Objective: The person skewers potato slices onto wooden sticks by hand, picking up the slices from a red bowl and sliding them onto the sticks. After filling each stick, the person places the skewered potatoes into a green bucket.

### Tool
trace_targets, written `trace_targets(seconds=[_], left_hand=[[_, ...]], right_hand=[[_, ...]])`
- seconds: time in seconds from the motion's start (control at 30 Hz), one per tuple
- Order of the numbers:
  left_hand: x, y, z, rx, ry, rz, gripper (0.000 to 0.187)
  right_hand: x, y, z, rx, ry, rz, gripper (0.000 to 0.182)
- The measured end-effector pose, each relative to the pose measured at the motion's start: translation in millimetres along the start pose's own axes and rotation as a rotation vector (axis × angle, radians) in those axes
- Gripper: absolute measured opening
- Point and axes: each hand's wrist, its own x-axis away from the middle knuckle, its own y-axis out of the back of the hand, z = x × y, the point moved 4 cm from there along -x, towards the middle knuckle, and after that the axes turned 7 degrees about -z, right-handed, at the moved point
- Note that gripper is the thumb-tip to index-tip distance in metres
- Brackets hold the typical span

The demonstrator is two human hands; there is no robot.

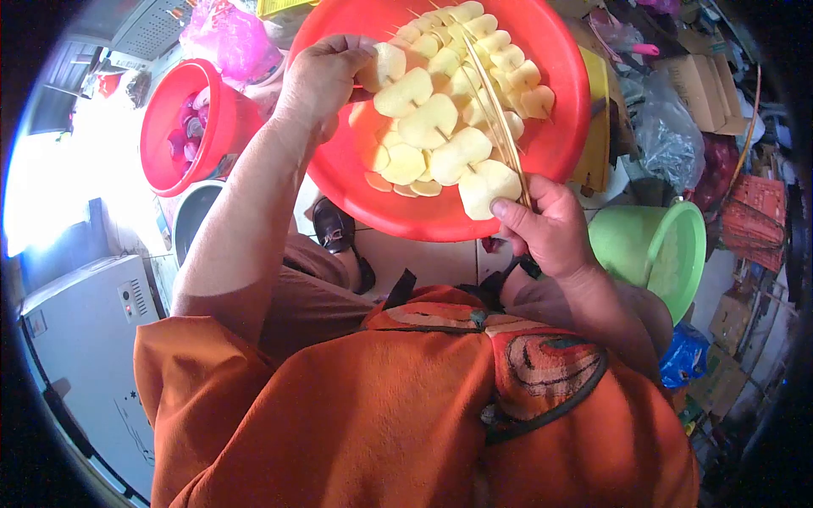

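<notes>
A skewer of pale yellow potato slices (428,121) stretches between my two hands, over a large red basin (577,102). My left hand (326,80) is closed at its upper left end, fingers pinching the last slice. At the lower right end, my right hand (550,222) is closed, the thumb pressing on the end slice. That same hand also grips several thin bamboo sticks (496,106), which point up and away. In the basin lie loose potato slices (403,164) below the skewer and other loaded potato skewers (510,59) behind it.
To the left stand a smaller red bucket (152,152) with purple pieces and a grey tub (190,212). A green bucket (677,254) lies close by my right forearm. Cardboard boxes (707,85) and plastic bags (669,127) crowd the right side. A white appliance (89,330) is at lower left.
</notes>
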Motion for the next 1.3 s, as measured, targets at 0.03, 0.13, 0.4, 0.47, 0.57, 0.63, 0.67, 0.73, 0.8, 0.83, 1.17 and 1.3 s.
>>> trace_targets(seconds=[0.03, 0.13, 0.4, 0.47, 0.57, 0.63, 0.67, 0.73, 0.8, 0.83, 1.17, 1.3], left_hand=[[-1.2, 0.7, 2.9, -0.002, 0.036, 0.009, 0.017], [-7.9, 4.7, 11.5, 0.045, 0.126, 0.044, 0.017], [4.7, -1.5, 16.1, 0.210, 0.377, 0.022, 0.020], [7.8, -4.6, 16.4, 0.176, 0.366, 0.059, 0.023], [6.5, -7.5, 23.4, 0.131, 0.354, 0.072, 0.027], [6.3, -8.0, 24.3, 0.108, 0.329, 0.087, 0.026], [6.6, -8.3, 24.0, 0.087, 0.305, 0.101, 0.025], [15.7, -15.8, 19.2, 0.104, 0.312, 0.123, 0.025], [20.0, -19.7, 16.5, 0.121, 0.318, 0.143, 0.024], [20.1, -20.4, 15.0, 0.164, 0.304, 0.144, 0.023], [23.3, -32.6, 26.1, 0.323, 0.316, 0.211, 0.029], [46.9, -49.9, 28.0, 0.414, 0.405, 0.389, 0.033]], right_hand=[[0.8, -0.9, 0.2, 0.000, 0.000, 0.000, 0.016], [3.4, -2.4, 1.3, 0.049, 0.028, -0.005, 0.016], [8.0, -3.7, 0.8, 0.157, 0.120, -0.042, 0.024], [8.7, -4.8, 0.3, 0.156, 0.115, -0.048, 0.023], [8.7, -4.5, -0.6, 0.163, 0.125, -0.064, 0.022], [7.6, -3.0, -3.2, 0.172, 0.143, -0.073, 0.021], [6.6, -0.5, -8.0, 0.192, 0.109, -0.077, 0.020], [5.9, 0.5, -10.6, 0.212, 0.075, -0.080, 0.018], [5.9, -1.6, -7.6, 0.127, 0.073, -0.090, 0.016], [5.7, -2.7, -5.8, 0.127, 0.074, -0.091, 0.016], [0.9, -0.3, -4.6, -0.048, 0.046, -0.121, 0.019], [0.0, -0.1, -3.5, -0.059, 0.055, -0.135, 0.016]])
